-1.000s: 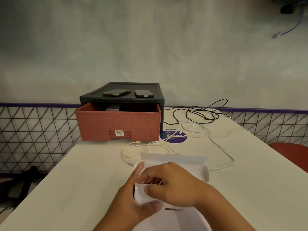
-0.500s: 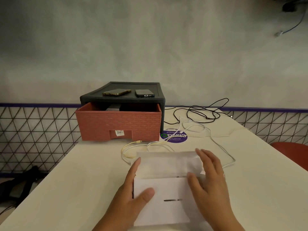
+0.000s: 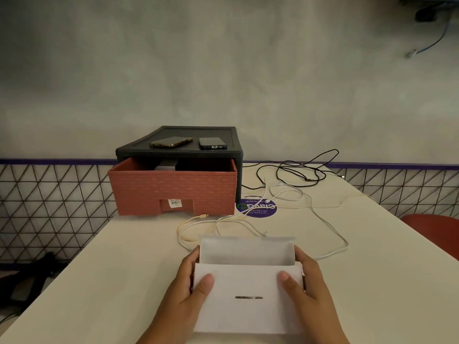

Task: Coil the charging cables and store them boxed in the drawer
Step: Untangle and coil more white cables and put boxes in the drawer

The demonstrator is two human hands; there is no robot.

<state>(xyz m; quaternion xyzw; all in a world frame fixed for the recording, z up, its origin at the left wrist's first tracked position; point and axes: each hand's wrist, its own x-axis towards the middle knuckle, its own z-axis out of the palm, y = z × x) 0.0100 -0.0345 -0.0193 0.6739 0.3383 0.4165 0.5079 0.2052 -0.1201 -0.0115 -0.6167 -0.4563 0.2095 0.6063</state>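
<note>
Head camera looked down on both hands clasping the white box (image 3: 248, 306) near the table's (image 3: 119, 274) front edge. The left hand (image 3: 186, 294) gripped its left side and the right hand (image 3: 313, 291) its right side, each with the thumb pressed on the top panel and the fingers wrapped round the edge. The box's flap (image 3: 246, 252) stood raised at the far side. Just beyond lay a cream cable (image 3: 196, 220), a white cable (image 3: 325, 222) and, farther back, a black cable (image 3: 298, 170), all loose. The brick-red drawer (image 3: 173, 189) stood pulled out of its dark cabinet (image 3: 178, 152), with two phones (image 3: 171, 142) on top. A grey wall (image 3: 223, 70) rose behind.
</note>
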